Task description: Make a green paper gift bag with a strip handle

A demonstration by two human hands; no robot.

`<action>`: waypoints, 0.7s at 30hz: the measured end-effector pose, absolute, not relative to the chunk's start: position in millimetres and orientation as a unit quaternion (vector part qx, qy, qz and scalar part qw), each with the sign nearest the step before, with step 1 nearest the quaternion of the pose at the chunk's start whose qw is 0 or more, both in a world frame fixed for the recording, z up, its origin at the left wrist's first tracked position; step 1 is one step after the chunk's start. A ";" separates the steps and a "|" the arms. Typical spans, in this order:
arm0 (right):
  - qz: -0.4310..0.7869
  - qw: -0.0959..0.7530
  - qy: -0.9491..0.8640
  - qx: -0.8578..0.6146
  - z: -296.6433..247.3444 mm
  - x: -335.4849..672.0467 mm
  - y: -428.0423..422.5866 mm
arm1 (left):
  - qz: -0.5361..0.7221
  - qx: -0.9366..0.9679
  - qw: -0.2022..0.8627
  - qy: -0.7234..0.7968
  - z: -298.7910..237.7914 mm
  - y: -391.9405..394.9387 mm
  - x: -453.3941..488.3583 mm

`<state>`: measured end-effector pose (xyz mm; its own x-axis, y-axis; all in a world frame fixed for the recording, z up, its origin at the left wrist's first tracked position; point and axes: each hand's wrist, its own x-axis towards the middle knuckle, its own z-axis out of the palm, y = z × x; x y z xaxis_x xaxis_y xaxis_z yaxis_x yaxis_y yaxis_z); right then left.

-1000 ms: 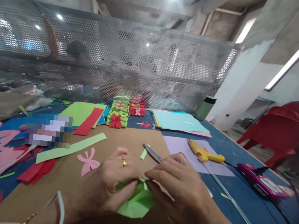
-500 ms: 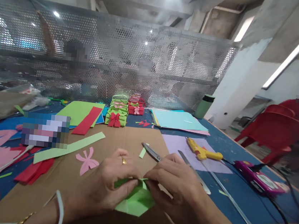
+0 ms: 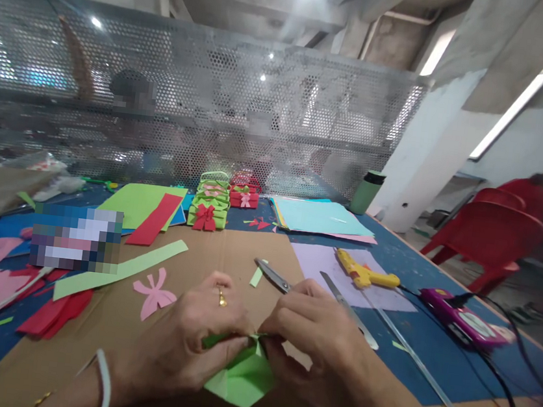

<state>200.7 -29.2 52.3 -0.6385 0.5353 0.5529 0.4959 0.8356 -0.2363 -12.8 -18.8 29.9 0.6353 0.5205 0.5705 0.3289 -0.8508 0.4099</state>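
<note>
No lettering comes up readable here: the purple power strip (image 3: 459, 319) flashes a pale marking on its side, too small to make out, and the cabled device (image 3: 76, 238) sits pixelated over

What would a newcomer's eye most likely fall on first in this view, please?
Probably the folded green paper, pinched between the left hand and right hand at lower centre. Next might come the yellow glue gun on the lilac sheet at right, then the green paper handbags beyond the cardboard, the front one bearing a red bow.
</note>
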 end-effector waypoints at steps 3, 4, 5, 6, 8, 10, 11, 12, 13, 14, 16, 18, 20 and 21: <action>0.033 0.288 -0.906 -0.308 52.6 202.1 -32.9 | 0.357 0.892 0.106 0.257 29.0 -18.7 -13.3; 0.034 0.281 -0.906 -0.314 53.2 203.0 -34.5 | 0.367 0.890 0.102 0.250 27.2 -17.8 -14.4; 0.034 0.275 -0.906 -0.321 54.1 204.7 -35.6 | 0.366 0.892 0.103 0.245 24.6 -16.4 -15.9; 0.032 0.275 -0.903 -0.328 55.2 207.8 -36.0 | 0.360 0.893 0.100 0.251 21.5 -14.6 -17.5; 0.025 0.273 -0.894 -0.353 58.5 220.9 -33.1 | 0.358 0.889 0.102 0.268 15.9 -11.0 -20.7; -0.001 0.246 -0.877 -0.412 61.8 246.6 -22.9 | 0.361 0.880 0.114 0.288 13.2 -9.7 -22.5; -0.027 0.203 -0.859 -0.469 62.5 264.1 -14.1 | 0.364 0.874 0.124 0.298 13.5 -10.2 -22.8; -0.066 0.155 -0.832 -0.529 61.8 283.9 -2.8 | 0.368 0.866 0.135 0.311 14.6 -11.0 -22.5; -0.080 0.140 -0.813 -0.559 59.4 305.0 10.8 | 0.371 0.859 0.147 0.322 16.5 -12.1 -21.8; -0.087 0.131 -0.800 -0.579 55.1 326.1 25.7 | 0.375 0.851 0.159 0.330 18.9 -13.1 -20.8; -0.102 0.112 -0.777 -0.612 41.6 364.3 55.0 | 0.386 0.840 0.179 0.337 24.0 -14.2 -18.7; -0.107 0.091 -0.761 -0.633 25.2 393.5 76.8 | 0.398 0.833 0.190 0.334 28.2 -14.3 -17.3; -0.103 0.079 -0.760 -0.637 10.7 412.7 87.6 | 0.404 0.830 0.194 0.333 30.8 -13.7 -17.1; -0.099 0.079 -0.762 -0.635 5.3 418.9 89.4 | 0.407 0.828 0.195 0.334 31.3 -13.3 -17.5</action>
<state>418.9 89.4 5.3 -0.1809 0.9522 0.2463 0.9835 0.1735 0.0514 -17.5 -13.3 31.3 0.4466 0.7111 0.5430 0.3935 -0.7012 0.5946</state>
